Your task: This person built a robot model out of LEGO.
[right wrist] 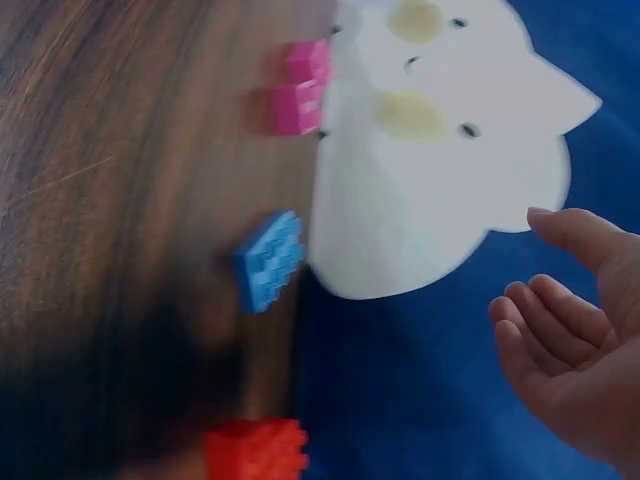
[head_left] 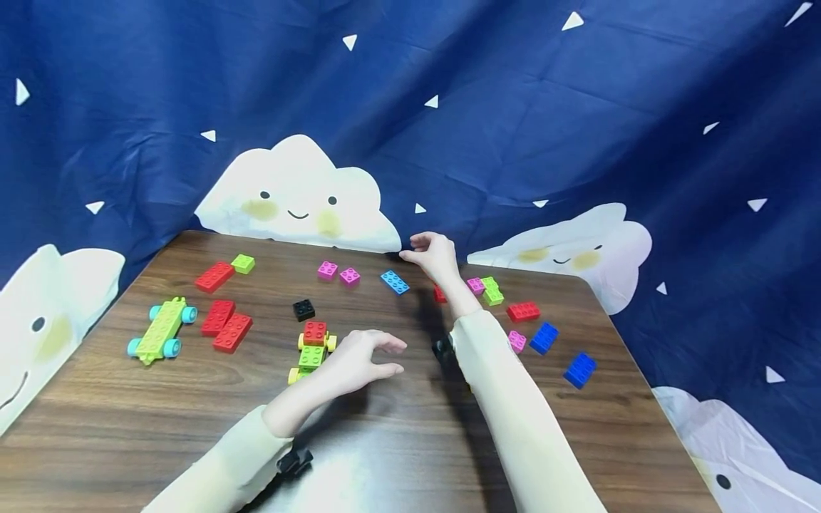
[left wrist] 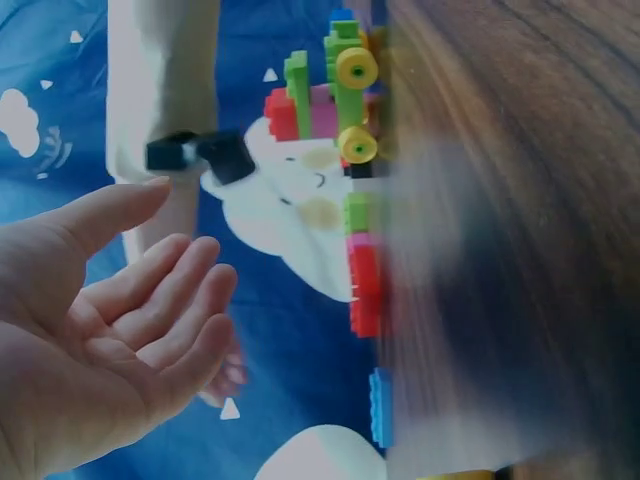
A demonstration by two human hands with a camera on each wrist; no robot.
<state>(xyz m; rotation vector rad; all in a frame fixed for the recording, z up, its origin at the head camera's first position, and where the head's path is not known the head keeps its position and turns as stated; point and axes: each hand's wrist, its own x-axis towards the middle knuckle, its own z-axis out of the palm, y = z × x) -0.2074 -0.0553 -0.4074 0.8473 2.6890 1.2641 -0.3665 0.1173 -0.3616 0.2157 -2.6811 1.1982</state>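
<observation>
My left hand (head_left: 355, 363) hovers over the middle of the table with fingers loosely bent and nothing in them. Just left of it, partly covered by it, is a small toy-brick car (head_left: 312, 354) with yellow wheels and a red brick on top. My right hand (head_left: 436, 256) reaches to the far table edge, fingers relaxed, palm bare in the right wrist view. Nearest to it are a light blue brick (head_left: 394, 282) and a red brick (right wrist: 256, 450), the latter mostly behind the wrist in the head view. A second yellow-wheeled build (left wrist: 345, 95) is largely hidden behind the right sleeve in the head view.
On the left are a lime wheeled base (head_left: 162, 330) and several red bricks (head_left: 232, 333). A black brick (head_left: 304, 309) and two pink bricks (head_left: 349, 276) lie mid-table. Blue bricks (head_left: 580, 370) and another red brick (head_left: 523, 311) lie right. A curtain (head_left: 513, 142) hangs behind.
</observation>
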